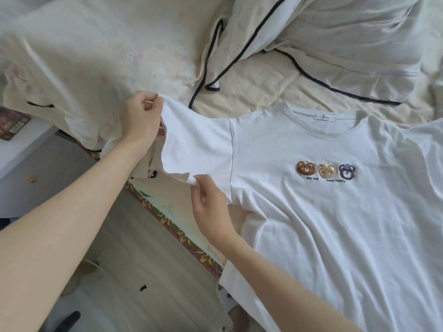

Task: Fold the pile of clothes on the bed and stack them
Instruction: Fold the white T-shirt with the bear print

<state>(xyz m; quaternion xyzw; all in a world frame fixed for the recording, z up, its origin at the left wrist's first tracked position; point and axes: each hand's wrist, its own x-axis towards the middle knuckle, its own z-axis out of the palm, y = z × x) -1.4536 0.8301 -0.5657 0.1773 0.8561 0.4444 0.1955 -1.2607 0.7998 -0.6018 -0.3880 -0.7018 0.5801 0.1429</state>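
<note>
**Caller:** Where's the shirt right now?

**Me:** The white cotton T-shirt with three embroidered bear faces on the chest lies face up and spread across the bed, neck label showing at the collar. Its sleeve stretches out past the bed's edge, lifted between my two hands.

**Caller:** And your fingers?

**Me:** My left hand pinches the sleeve's far hem corner, fingers curled tight on the cloth. My right hand pinches the near hem corner, thumb and forefinger closed on a small fold, the other fingers loosely curved below.

**Caller:** What else is around the shirt?

**Me:** Beyond its collar, cream pyjama pieces with dark piping sit crumpled on the bed. Beyond the sleeve, more pale printed cloth hangs over the bed's edge. Below the sleeve, pale wooden floor.
</note>
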